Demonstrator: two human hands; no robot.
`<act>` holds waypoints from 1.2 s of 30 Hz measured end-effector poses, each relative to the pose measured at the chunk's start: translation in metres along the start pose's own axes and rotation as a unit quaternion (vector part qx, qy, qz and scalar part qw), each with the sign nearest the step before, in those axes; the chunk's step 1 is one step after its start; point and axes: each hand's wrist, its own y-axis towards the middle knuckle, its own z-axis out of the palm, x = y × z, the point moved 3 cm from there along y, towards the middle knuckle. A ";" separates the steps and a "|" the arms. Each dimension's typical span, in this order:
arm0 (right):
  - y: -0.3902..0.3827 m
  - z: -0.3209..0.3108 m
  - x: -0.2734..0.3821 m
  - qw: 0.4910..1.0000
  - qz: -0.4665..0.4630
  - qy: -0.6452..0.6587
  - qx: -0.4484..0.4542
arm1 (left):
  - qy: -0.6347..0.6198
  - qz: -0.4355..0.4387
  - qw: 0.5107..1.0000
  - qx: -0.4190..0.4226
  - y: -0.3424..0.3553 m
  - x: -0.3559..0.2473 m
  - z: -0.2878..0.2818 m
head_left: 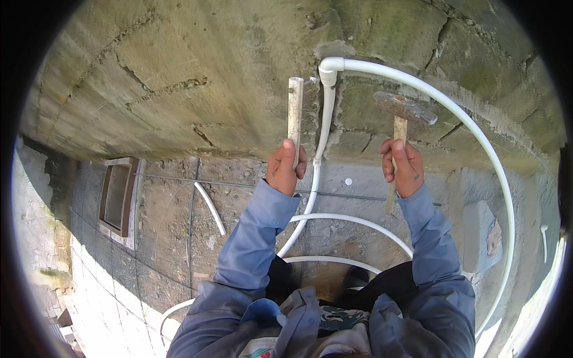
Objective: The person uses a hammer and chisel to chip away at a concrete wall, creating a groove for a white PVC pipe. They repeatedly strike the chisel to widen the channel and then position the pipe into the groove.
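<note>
My left hand [285,167] grips a short, scuffed pale tube [295,104] upright, with a small stub on its side near the top. My right hand [401,167] holds a hammer [406,109] by its wooden handle, head up, just right of centre. Between and behind them a white pipe [326,119] runs up the block wall [227,89] to an elbow fitting [330,65]; from there another white pipe [430,86] arcs down to the right. A small white piece sticks out of the wall beside the tube's top.
Steel bars [194,179] cross the rough ground, where more white pipes [358,220] and a loose short length [209,207] lie. A framed square opening [116,198] is at left. A concrete block [483,235] sits at right, with a shaded wall edge at far left.
</note>
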 end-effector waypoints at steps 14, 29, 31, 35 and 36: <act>0.007 0.032 0.005 0.982 -0.132 -0.101 -0.088 | -0.027 -0.210 0.965 0.152 -0.033 0.021 0.003; 0.010 0.012 -0.001 0.992 -0.097 -0.076 0.035 | -0.062 -0.290 0.914 0.276 -0.036 0.023 -0.001; 0.009 0.007 -0.003 0.962 -0.177 -0.207 -0.019 | -0.143 -0.367 0.878 0.271 -0.037 0.030 0.006; 0.010 -0.008 -0.012 0.864 -0.375 -0.332 -0.055 | -0.283 -0.463 0.790 0.287 -0.040 0.037 0.020; 0.009 -0.014 -0.017 0.867 -0.367 -0.332 -0.054 | -0.333 -0.450 0.780 0.280 -0.038 0.036 0.019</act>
